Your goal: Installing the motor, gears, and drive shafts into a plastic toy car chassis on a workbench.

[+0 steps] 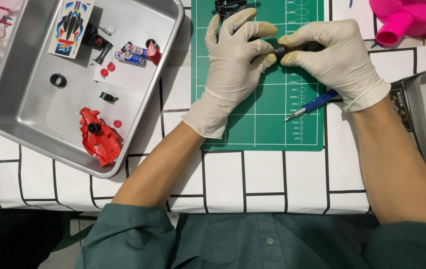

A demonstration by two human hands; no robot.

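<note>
- Upper centre: green cutting mat [257, 124], bare along its lower half; metal tray [33, 114] close at left.
- Left hand [233, 65] and right hand [332, 57], gloved, fingertips together, pinching a small black part [279, 50].
- Blue screwdriver [312, 105] just below right hand.

Small black part [278, 50] mostly hidden between gloved hands; pink object [412, 17] cut off at top-right edge.
</note>
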